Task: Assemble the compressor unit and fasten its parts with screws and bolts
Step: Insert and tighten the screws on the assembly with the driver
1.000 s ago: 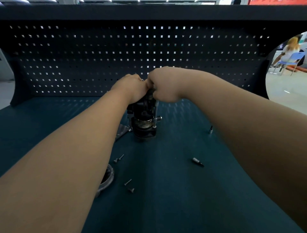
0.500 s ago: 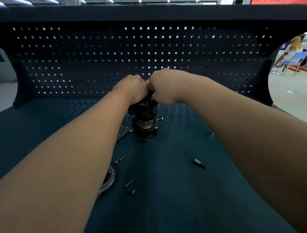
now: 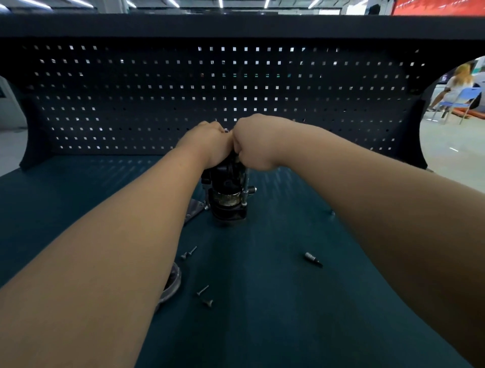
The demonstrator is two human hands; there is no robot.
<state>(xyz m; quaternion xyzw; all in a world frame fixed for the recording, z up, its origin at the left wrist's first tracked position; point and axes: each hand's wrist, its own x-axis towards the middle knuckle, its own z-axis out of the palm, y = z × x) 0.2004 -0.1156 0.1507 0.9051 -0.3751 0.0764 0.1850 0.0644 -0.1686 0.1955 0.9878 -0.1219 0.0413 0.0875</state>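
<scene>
Two fists atop the compressor
Left hand and right hand curl, knuckles touching, over its top at mid-table (fingertips hidden, exact grip unclear); loose screws lie nearer.

Dim workspace: ceiling strip lights glow behind the dark pegboard, glinting through its holes. The compressor unit sits murky. Wide-angle bending curves the edges; near forearms look soft.

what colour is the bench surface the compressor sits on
Dark teal; the bench surface shows best in the head view, around the black compressor unit.
</scene>
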